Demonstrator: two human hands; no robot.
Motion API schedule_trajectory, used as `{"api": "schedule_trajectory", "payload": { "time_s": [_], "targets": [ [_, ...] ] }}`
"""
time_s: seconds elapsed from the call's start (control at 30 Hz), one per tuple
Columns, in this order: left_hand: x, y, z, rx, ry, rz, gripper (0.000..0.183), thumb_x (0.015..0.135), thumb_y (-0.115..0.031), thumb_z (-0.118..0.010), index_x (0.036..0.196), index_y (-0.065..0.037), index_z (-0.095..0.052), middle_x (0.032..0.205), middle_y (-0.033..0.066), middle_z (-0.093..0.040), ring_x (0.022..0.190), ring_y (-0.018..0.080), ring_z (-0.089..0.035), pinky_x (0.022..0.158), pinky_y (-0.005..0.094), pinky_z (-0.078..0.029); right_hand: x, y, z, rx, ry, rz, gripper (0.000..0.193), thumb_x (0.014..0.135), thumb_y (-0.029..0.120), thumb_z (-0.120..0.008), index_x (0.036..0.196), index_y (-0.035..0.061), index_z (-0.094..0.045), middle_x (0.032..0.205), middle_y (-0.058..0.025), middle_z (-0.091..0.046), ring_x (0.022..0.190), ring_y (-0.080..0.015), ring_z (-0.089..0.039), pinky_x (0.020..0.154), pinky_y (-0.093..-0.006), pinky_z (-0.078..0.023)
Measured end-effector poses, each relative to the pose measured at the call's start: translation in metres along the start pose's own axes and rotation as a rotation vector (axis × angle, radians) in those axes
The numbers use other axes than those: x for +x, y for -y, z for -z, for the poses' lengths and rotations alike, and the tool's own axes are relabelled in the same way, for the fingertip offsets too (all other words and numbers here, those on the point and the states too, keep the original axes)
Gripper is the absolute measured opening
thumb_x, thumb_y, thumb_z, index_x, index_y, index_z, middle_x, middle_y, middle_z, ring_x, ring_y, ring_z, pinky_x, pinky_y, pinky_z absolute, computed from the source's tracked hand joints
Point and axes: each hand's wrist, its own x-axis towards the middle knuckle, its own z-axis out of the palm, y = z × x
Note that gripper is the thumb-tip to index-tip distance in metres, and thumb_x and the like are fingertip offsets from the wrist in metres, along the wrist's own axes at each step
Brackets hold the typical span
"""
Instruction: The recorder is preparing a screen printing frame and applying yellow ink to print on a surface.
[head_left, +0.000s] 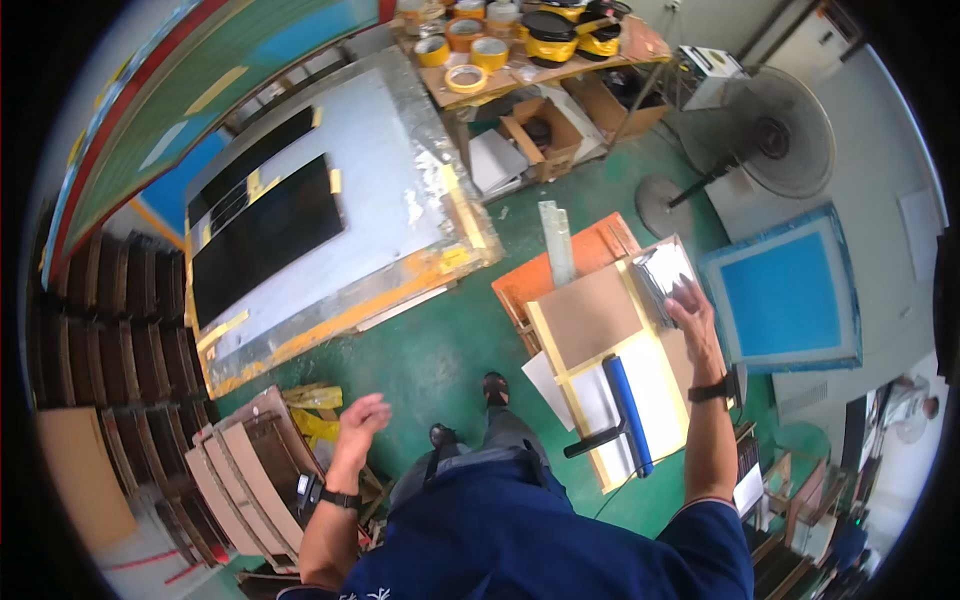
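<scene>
My right hand (pixel 693 312) reaches forward and rests on a shiny silvery sheet (pixel 662 274) at the far end of a small work board (pixel 590 320) covered with brown card and white paper. A blue-bladed squeegee with a black handle (pixel 625 412) lies on that board, closer to me. My left hand (pixel 360 420) hangs in the air with fingers loosely spread, holding nothing, above a stack of brown cardboard frames (pixel 245 470) on my left. Both wrists wear black bands.
A large grey printing table (pixel 370 190) with a black panel (pixel 265 235) and yellow tape stands ahead on the left. A bench with tape rolls (pixel 470 60) is at the back. A standing fan (pixel 775 140) and a blue screen frame (pixel 790 295) are on the right. The floor is green.
</scene>
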Motion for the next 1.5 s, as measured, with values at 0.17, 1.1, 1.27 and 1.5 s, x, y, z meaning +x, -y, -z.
{"api": "schedule_trajectory", "payload": {
  "time_s": [0.17,1.1,1.27,1.5],
  "targets": [
    [-0.01,-0.065,-0.048,0.177,0.254,-0.393,0.031,0.093,-0.009,-0.062,0.123,-0.003,-0.057,0.108,0.0086,-0.068,0.099,0.0156,-0.064,0.088,0.0309,-0.052,-0.048,0.064,-0.155,0.718,0.874,-0.208,0.086,0.079,0.058,-0.068,0.134,-0.005,-0.045,0.128,-0.02,-0.057,0.115,-0.0301,-0.06,0.096,-0.0396,-0.049],
    [-0.088,0.137,0.56,-0.641,-1.019,0.116,0.02,0.091,-0.011,-0.057,0.093,0.009,-0.058,0.069,0.012,-0.064,0.053,0.018,-0.064,0.043,0.0247,-0.053,-0.187,0.16,-0.63,-0.704,1.12,0.38,0.049,0.077,0.01,-0.075,0.12,-0.002,-0.056,0.123,-0.0172,-0.06,0.108,-0.0297,-0.061,0.091,-0.0361,-0.047],
    [-0.085,0.144,0.577,-0.706,-0.969,0.158,0.019,0.09,-0.011,-0.058,0.091,0.008,-0.059,0.069,0.0121,-0.064,0.051,0.0169,-0.064,0.042,0.0254,-0.054,-0.18,0.158,-0.649,-0.734,1.123,0.351,0.049,0.077,0.011,-0.076,0.12,-0.0011,-0.056,0.12,-0.0177,-0.061,0.106,-0.0304,-0.061,0.09,-0.0373,-0.047],
    [-0.08,0.129,0.582,-0.643,-0.912,0.232,0.014,0.091,-0.01,-0.057,0.091,0.004,-0.059,0.069,0.0078,-0.062,0.053,0.0155,-0.063,0.044,0.0249,-0.054,-0.169,0.159,-0.668,-0.766,1.123,0.349,0.048,0.077,0.012,-0.075,0.121,0.0006,-0.057,0.118,-0.0172,-0.062,0.106,-0.0311,-0.06,0.09,-0.0386,-0.047]
  ]
}}
